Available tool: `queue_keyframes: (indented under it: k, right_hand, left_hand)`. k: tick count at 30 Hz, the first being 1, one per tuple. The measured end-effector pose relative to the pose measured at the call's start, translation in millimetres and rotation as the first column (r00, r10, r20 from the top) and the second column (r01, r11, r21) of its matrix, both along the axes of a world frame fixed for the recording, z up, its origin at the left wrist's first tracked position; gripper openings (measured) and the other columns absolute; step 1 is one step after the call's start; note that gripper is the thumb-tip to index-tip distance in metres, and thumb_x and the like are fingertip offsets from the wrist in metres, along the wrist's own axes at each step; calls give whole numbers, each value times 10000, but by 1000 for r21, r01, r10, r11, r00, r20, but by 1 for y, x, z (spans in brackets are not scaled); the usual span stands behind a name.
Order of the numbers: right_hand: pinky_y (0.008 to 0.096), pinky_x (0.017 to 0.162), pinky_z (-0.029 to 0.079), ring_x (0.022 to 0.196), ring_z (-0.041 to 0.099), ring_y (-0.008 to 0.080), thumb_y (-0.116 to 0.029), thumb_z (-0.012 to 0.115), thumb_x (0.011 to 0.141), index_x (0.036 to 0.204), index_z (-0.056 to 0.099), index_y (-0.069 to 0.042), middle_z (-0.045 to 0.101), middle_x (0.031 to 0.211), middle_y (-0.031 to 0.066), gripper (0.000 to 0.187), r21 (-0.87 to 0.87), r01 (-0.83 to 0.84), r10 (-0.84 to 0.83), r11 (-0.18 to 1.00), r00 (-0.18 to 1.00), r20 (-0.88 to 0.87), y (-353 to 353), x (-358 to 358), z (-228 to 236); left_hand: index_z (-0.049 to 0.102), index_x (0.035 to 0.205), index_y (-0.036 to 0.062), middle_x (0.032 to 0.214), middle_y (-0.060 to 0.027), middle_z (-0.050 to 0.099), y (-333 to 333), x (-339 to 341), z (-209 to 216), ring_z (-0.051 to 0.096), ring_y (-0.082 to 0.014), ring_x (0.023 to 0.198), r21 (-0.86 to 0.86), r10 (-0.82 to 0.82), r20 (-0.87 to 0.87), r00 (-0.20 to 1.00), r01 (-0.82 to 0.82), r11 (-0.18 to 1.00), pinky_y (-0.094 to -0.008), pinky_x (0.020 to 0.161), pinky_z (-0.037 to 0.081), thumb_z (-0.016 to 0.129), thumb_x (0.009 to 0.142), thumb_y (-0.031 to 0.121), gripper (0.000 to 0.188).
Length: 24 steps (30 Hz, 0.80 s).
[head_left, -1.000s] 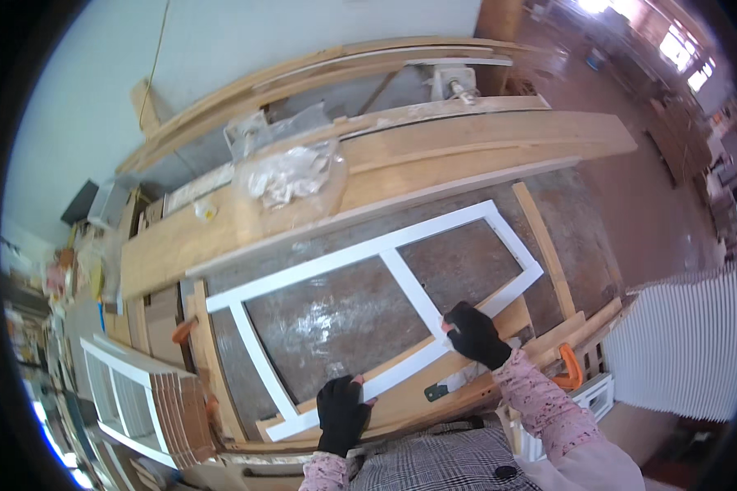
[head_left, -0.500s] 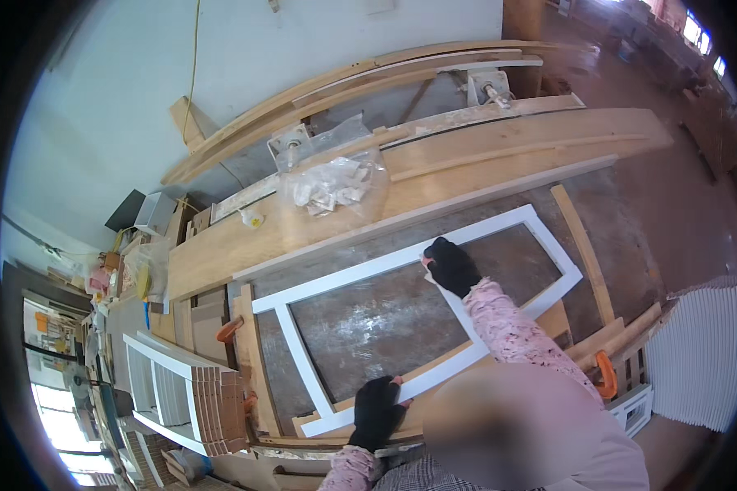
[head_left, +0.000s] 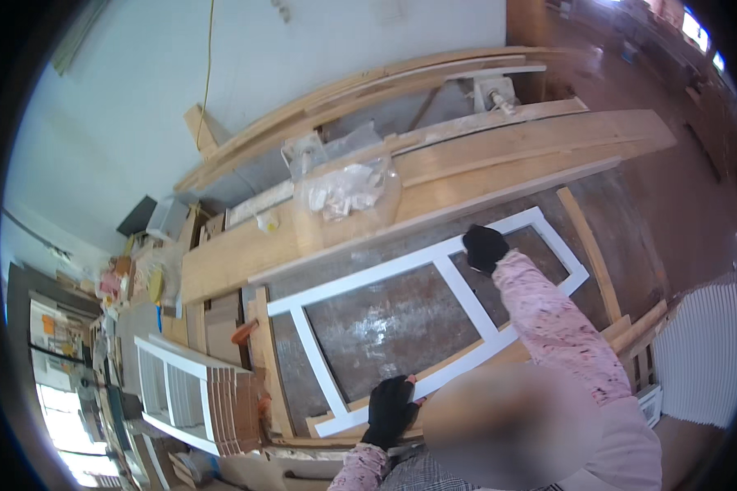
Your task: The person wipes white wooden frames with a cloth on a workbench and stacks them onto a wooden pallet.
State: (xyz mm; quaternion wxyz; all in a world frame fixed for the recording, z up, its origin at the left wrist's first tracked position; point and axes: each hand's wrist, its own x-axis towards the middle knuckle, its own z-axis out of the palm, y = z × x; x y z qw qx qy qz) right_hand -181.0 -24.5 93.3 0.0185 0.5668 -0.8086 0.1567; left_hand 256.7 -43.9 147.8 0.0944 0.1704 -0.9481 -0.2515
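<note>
A white rectangular frame (head_left: pixel 368 278) with two crossbars lies flat on the dark, worn worktop (head_left: pixel 385 315). My right hand (head_left: pixel 485 248), in a black glove with bare fingertips, rests on its far rail, just right of the longer-span crossbar (head_left: pixel 464 296). Those fingers are curled under and mostly hidden, so whatever they may hold is unseen. At the near rail, close to the left corner, my left hand (head_left: pixel 391 411) wears a matching glove. Its fingertips close over that rail's edge. Part of the near rail is hidden behind a blurred area.
Wooden strips (head_left: pixel 590 254) border the worktop at left and right. Beyond lies a long board (head_left: pixel 237 262) with a clear plastic bag (head_left: pixel 348 192). Stacked white frames (head_left: pixel 176 393) stand at left, near an orange clamp handle (head_left: pixel 244 331). Corrugated white sheets (head_left: pixel 708 356) are at right.
My right hand has slid rightward along the far rail, from the crossbar joint to just past it. My left hand stays on the near rail. The whole view has shifted slightly.
</note>
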Motion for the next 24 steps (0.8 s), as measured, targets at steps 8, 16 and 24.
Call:
queue_keyframes:
  k: [8,16,24]
  right_hand:
    - [471,738,524,814,649,375,-159,719,772,904,649,-68,639,808,150,175,-412,195,-98,890,964,246,96,41,66]
    - [327,789,531,821,629,138,-203,668,912,1023,653,-44,691,930,51,194,-534,572,333,622,424,842,162,207,58]
    - [340,907,475,1004,594,134,-284,691,930,1041,648,-65,672,1009,25,249,-305,776,-68,551,406,911,287,379,27]
  left_hand:
    - [669,1088,32,961,-173,685,0,-8,12,648,-375,917,-58,0,72,997,4,998,-489,793,503,799,740,314,467]
    - [484,1408,-73,1443,-280,500,-49,6,17,469,-421,1346,-38,-19,380,925,36,999,-446,1134,367,622,941,321,626]
    - [419,1397,-11,1216,-206,572,-119,-62,228,565,-321,1079,176,-455,38,890,442,880,-396,921,481,646,903,129,561]
